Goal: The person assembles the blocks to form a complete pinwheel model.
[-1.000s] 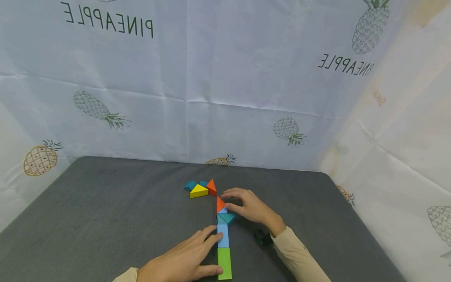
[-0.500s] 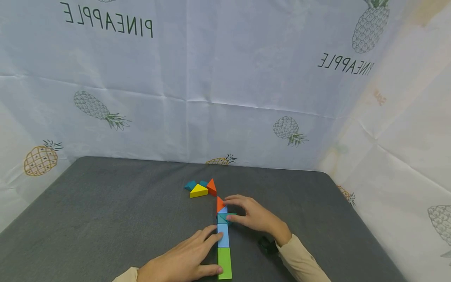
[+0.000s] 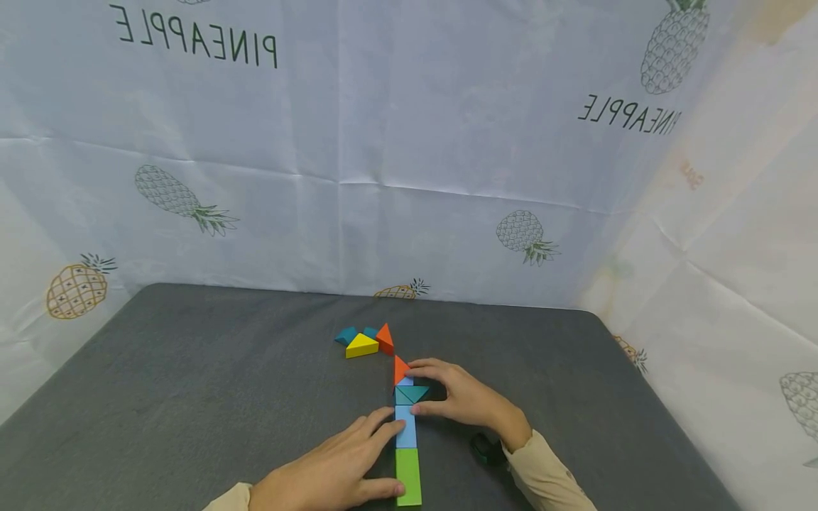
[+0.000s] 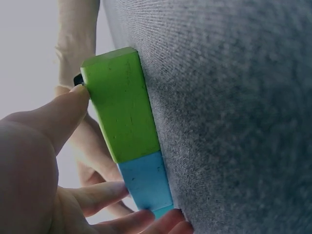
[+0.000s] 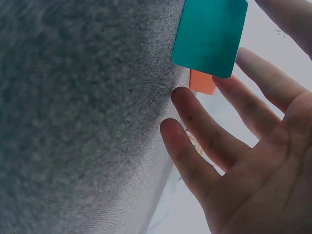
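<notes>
A row of blocks runs away from me in the head view: a green rectangular block (image 3: 409, 486), a light blue block (image 3: 408, 436), teal triangular pieces (image 3: 405, 394), and an orange triangle (image 3: 399, 369) beside a small light blue piece (image 3: 409, 381). My left hand (image 3: 335, 461) lies along the left side, fingers spread. Its thumb touches the green block (image 4: 122, 107) and its fingertips touch the light blue block (image 4: 146, 180). My right hand (image 3: 473, 399) is spread at the right side, thumb by the light blue block, a finger by the orange triangle. Its palm is bare beside the teal piece (image 5: 209, 36).
Beyond the row sits a loose cluster: a yellow triangle (image 3: 361, 346), another orange triangle (image 3: 385, 339) and teal pieces (image 3: 346, 335). A dark band (image 3: 486, 448) is at my right wrist. The grey table (image 3: 224, 383) ends at a pineapple-print cloth (image 3: 434, 142).
My right hand has drawn nearer to me along the row, its thumb moving from the orange triangle past the teal pieces to the light blue block. The left hand has stayed in place.
</notes>
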A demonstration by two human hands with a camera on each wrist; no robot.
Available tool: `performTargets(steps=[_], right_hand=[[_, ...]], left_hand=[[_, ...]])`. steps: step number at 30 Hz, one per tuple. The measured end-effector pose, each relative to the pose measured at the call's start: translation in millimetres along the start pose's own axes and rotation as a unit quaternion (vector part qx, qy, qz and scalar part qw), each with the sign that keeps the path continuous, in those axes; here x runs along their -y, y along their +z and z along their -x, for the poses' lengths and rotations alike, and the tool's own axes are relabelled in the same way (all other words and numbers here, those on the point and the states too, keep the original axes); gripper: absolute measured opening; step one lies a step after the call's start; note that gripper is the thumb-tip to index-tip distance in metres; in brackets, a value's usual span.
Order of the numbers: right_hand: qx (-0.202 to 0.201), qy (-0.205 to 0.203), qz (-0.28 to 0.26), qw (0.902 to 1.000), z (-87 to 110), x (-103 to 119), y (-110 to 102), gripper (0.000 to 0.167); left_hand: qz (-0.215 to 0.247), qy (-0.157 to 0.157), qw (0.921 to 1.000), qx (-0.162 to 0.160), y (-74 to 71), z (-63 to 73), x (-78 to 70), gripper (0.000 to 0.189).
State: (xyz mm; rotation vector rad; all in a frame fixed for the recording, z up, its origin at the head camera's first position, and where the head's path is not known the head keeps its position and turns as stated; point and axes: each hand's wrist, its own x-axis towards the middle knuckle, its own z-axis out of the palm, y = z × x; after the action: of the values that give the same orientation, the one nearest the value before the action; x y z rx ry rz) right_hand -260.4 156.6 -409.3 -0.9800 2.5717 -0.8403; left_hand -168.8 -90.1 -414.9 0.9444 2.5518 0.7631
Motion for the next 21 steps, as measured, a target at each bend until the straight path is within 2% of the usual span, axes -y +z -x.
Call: performTargets(steps=[8,12,21], right_hand=[[0.002,0.002,-0.005,1.0000,-0.1,-0.1,0.6,0.060],[0.001,0.003,-0.005,1.0000,0.0,-0.7,1.4,0.060],[-0.006,0.006,-0.005,1.0000,-0.2,2.8,1.4,0.065]], left_hand=[[0.030,-0.016,0.9994,0.004,-4.6,-0.1,1.2,0.081],[0.034,-0.018,0.9991,-0.014,-8.3,-1.4,4.2,0.078],[0.014,-0.016,0.9979,-0.061,-16.5,-5.2,13.6,0.068]])
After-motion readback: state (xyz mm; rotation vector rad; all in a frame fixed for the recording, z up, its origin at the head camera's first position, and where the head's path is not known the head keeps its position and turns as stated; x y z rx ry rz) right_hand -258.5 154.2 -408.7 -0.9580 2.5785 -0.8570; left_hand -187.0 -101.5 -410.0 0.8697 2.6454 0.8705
